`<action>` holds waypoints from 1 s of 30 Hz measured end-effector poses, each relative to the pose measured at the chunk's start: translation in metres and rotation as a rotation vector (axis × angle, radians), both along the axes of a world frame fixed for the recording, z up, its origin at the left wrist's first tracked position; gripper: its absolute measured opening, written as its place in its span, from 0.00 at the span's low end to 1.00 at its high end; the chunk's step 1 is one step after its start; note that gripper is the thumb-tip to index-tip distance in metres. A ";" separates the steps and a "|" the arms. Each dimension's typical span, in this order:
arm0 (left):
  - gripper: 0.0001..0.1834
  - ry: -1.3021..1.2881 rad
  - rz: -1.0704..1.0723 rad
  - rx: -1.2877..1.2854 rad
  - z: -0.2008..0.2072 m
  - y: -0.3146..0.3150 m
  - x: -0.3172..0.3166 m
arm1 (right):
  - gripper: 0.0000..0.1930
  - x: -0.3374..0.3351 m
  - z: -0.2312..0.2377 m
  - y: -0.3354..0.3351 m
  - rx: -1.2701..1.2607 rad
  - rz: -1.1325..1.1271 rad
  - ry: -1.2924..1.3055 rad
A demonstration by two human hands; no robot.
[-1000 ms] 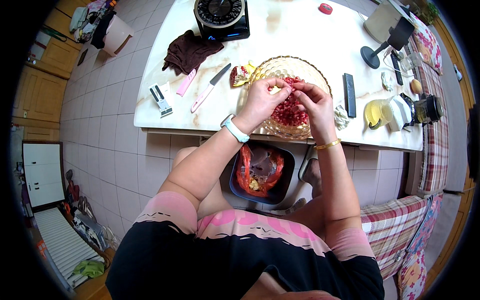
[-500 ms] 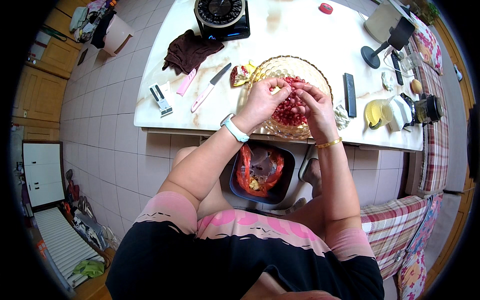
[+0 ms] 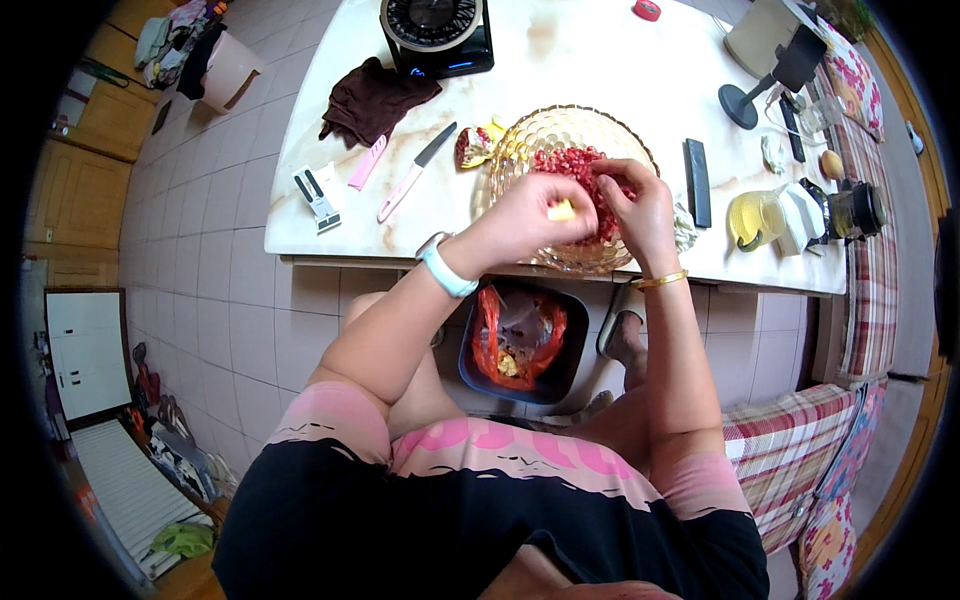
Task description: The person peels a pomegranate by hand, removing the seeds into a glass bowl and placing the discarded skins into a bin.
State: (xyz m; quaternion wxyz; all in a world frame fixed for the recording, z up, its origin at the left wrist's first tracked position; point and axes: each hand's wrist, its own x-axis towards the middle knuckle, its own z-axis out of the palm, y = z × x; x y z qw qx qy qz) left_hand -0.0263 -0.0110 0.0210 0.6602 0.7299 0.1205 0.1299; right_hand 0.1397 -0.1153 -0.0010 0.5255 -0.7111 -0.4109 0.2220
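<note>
A scalloped amber glass bowl [image 3: 515, 135] stands near the table's front edge with a heap of red pomegranate seeds [image 3: 568, 160] in it. Over its near part, my left hand [image 3: 540, 212] is curled around a pale yellow piece of pomegranate peel [image 3: 562, 210]. My right hand [image 3: 640, 210] hovers over the bowl's right side. Its thumb and fingers are bent toward each other, and whatever is between them is hidden. Left of the bowl lies a cut chunk of pomegranate [image 3: 473, 147], apart from both hands.
A pink-handled knife [image 3: 415, 175], its pink sheath [image 3: 368, 163] and a brown cloth [image 3: 375, 103] lie to the left. Below the table edge stands a dark bin [image 3: 560, 385] lined with a red bag. Right of the bowl are a dark flat case [image 3: 698, 183] and a glass pitcher [image 3: 757, 220].
My hands have moved apart after meeting over the seeds. The left has come nearer to me and turned, so that the yellow peel shows in it.
</note>
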 end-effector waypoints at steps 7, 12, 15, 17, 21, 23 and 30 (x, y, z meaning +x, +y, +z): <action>0.06 0.166 -0.633 0.274 -0.018 -0.069 -0.026 | 0.10 0.023 0.005 -0.005 -0.028 -0.074 -0.226; 0.07 0.331 -0.613 0.762 -0.084 -0.095 -0.034 | 0.10 0.035 0.012 -0.009 0.008 -0.070 -0.062; 0.06 0.395 -0.629 0.893 -0.120 -0.096 -0.038 | 0.09 0.036 0.012 -0.009 0.003 -0.082 -0.093; 0.07 0.419 -0.630 0.932 -0.135 -0.097 -0.039 | 0.09 0.035 0.015 -0.010 0.027 -0.089 -0.079; 0.10 0.469 -0.663 0.960 -0.140 -0.096 -0.039 | 0.09 0.040 0.014 -0.014 0.108 -0.103 -0.076; 0.11 0.479 -0.681 0.975 -0.141 -0.096 -0.039 | 0.09 0.042 0.017 -0.016 0.145 -0.111 -0.028; 0.16 0.431 -0.789 0.644 -0.090 -0.095 -0.026 | 0.09 0.047 0.021 -0.019 0.159 -0.132 0.004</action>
